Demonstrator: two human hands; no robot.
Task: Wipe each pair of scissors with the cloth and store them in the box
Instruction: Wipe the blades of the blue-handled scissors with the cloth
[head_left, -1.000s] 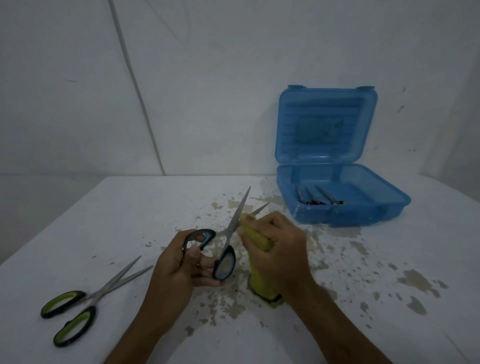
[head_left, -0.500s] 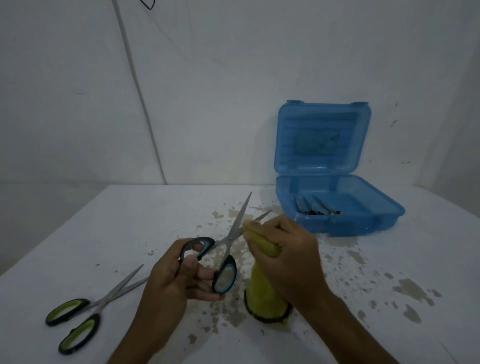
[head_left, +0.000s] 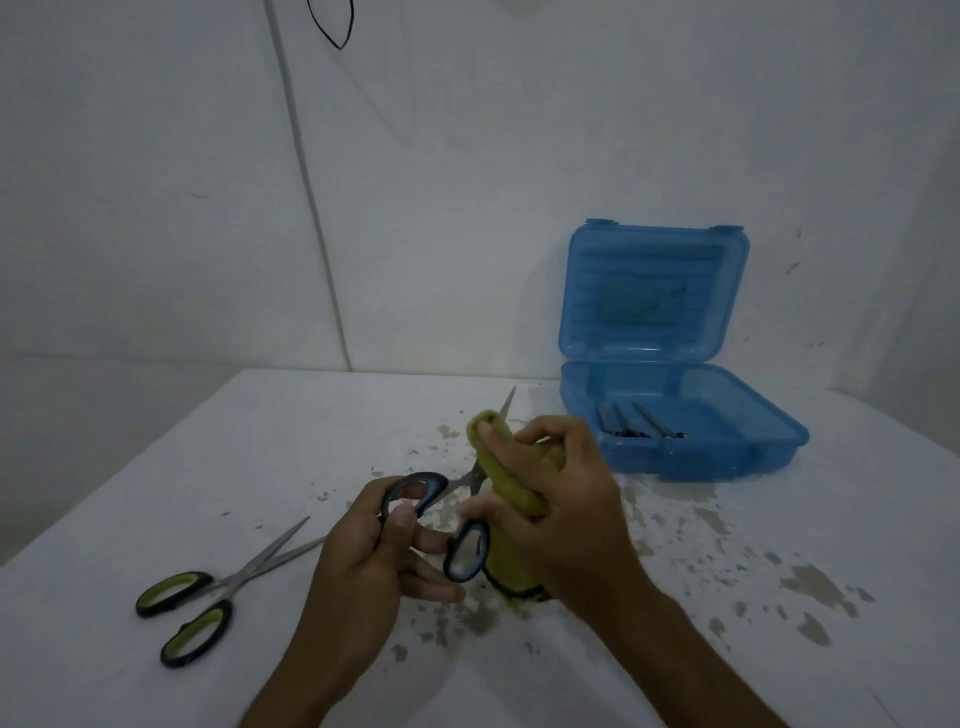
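Observation:
My left hand holds a pair of blue-handled scissors by the handles, blades apart and pointing up and away. My right hand grips a yellow-green cloth wrapped around one blade; only that blade's tip sticks out above the cloth. A second pair, green-handled scissors, lies on the table to the left. The blue box stands open at the back right with several scissors inside.
The white table has patches of chipped paint around the middle and right. A white wall rises just behind it, with the box lid leaning upright against it.
My right hand has slid the cloth up along the blade toward its tip, covering more of it. The view has tilted slightly upward.

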